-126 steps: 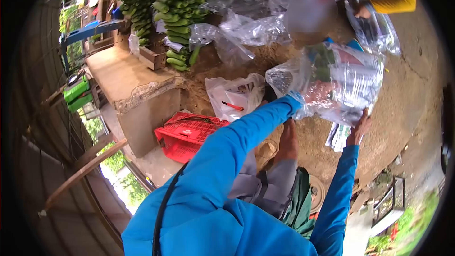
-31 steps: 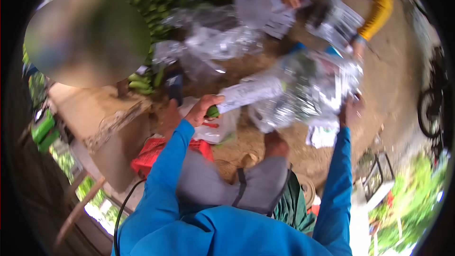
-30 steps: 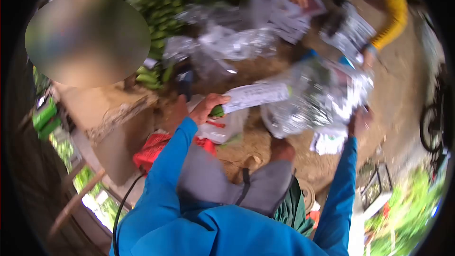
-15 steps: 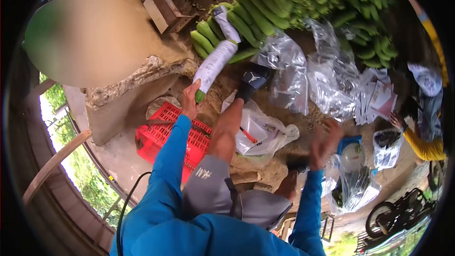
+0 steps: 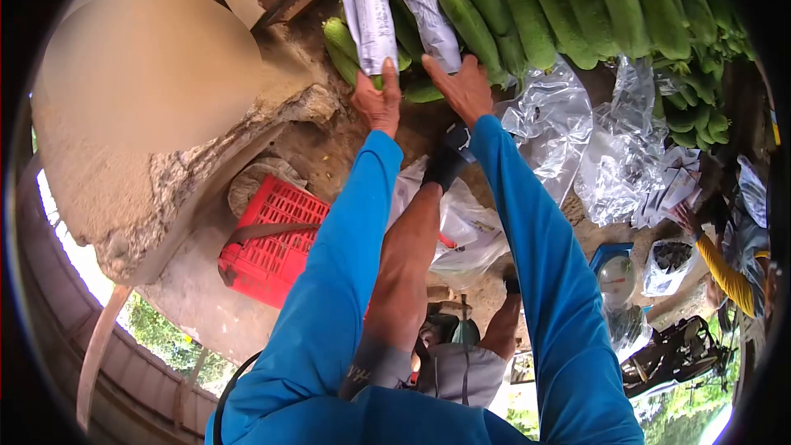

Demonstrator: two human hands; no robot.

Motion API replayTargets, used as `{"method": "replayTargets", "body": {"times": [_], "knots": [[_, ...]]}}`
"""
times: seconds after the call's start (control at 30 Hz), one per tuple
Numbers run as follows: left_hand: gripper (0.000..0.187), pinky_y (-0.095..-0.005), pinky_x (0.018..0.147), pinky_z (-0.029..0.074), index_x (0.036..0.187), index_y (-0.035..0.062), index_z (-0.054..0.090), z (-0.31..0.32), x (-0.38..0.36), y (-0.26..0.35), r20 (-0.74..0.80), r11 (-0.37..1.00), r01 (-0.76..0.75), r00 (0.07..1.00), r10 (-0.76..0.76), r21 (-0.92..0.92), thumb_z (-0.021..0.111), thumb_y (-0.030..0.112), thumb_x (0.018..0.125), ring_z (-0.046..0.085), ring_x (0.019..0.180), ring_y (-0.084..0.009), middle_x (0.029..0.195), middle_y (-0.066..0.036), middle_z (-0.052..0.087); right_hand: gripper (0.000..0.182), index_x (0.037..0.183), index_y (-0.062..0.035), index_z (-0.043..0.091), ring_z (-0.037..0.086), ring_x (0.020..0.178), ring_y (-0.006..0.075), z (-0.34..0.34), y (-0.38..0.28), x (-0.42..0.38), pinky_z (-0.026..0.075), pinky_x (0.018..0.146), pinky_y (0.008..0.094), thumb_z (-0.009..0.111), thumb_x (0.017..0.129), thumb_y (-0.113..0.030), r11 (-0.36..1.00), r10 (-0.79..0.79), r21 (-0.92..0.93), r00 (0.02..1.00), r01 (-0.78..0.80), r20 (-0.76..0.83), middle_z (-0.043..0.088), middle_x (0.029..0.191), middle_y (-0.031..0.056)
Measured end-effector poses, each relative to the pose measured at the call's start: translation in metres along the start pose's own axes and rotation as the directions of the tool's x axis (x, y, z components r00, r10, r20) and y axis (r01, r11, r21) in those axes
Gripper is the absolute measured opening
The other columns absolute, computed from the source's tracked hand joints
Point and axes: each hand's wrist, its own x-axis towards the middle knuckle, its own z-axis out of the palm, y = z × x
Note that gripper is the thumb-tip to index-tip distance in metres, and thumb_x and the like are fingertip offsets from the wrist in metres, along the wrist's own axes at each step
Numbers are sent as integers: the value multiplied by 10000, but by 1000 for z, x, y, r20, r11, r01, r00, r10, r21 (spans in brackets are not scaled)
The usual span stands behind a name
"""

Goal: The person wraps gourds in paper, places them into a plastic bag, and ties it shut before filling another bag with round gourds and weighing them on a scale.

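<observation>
My left hand (image 5: pixel 377 105) is closed round the lower end of a long green gourd wrapped in printed paper (image 5: pixel 376 29). This wrapped gourd lies at the left end of a row of bare green gourds (image 5: pixel 540 21). Just to its right is a second paper-wrapped gourd (image 5: pixel 428 21), with a dark printed patch near its top. My right hand (image 5: pixel 465 92) is at that one's lower end, thumb on one side and fingers on the other. Its fingertips are partly hidden.
A red plastic crate (image 5: pixel 268 239) stands at left beside a rough concrete ledge (image 5: pixel 214 128). Clear plastic bags (image 5: pixel 552 115) and loose paper sheets (image 5: pixel 667 194) lie at right. Beyond are a dial scale (image 5: pixel 616 276) and another person's yellow sleeve (image 5: pixel 725 276).
My left hand has moved up and laid its wrapped gourd beside the row, still holding it. My right hand has come from the lower right to the second wrapped gourd. The view has shifted.
</observation>
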Motion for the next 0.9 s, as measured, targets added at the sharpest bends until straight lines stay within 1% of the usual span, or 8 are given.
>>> {"method": "replayTargets", "body": {"times": [0.27,0.43,0.53,0.63,0.67,0.73,0.77,0.9], "knots": [[551,-515,768,451,985,-46,491,12,7,-20,440,877,-99,888,-135,470,650,459,831,591,896,-478,926,-296,619,778,1121,44,598,610,1013,467,15,-7,25,487,894,497,633,699,-609,1000,-21,18,999,22,-47,633,1091,288],[556,-514,803,463,1071,-51,525,-12,17,7,490,727,-172,835,-250,664,634,446,850,607,899,-443,945,-253,639,671,977,4,676,659,896,399,11,17,36,507,818,455,668,657,-586,941,-165,310,984,138,62,682,969,236],[494,-406,807,492,1180,-37,534,-37,-4,55,407,889,-114,909,-87,444,561,385,925,627,906,-315,1037,-189,641,631,964,-1,682,676,839,360,9,37,13,521,769,436,690,660,-555,903,-237,385,968,190,78,693,909,213],[439,-351,863,475,1264,0,526,-55,-37,38,636,965,-168,772,1,203,434,340,1002,589,1012,-252,1168,-148,598,571,980,-73,697,688,825,308,-25,51,-61,526,750,407,731,643,-531,845,-273,522,935,121,225,706,886,155],[473,-325,839,480,1248,-61,528,-49,-53,80,719,950,238,623,-308,201,427,337,1013,506,1129,-212,1215,-183,531,555,1004,-93,693,681,850,316,-26,62,-84,525,770,400,742,646,-514,806,-254,585,944,86,212,704,918,158],[470,-332,920,450,1201,-43,578,-45,-91,104,795,959,96,541,-275,266,407,353,1013,563,1038,-199,1192,-145,576,495,980,-44,643,659,859,275,-41,91,-135,514,765,382,735,685,-431,767,-293,611,954,196,61,681,932,157],[471,-329,909,458,1202,-33,576,-34,-118,138,867,940,315,424,-263,131,431,367,999,582,1001,-183,1149,-118,599,482,1008,-32,628,642,892,231,-42,110,-152,503,802,363,726,704,-393,706,-326,667,945,238,7,670,949,163],[570,-351,956,434,1325,-33,457,-16,-211,188,967,780,620,140,-214,83,488,396,951,561,1085,-226,1196,-160,575,606,1239,0,544,533,1078,186,-117,171,-241,419,953,326,705,768,-346,205,-274,977,955,-57,114,588,1147,85]]}}
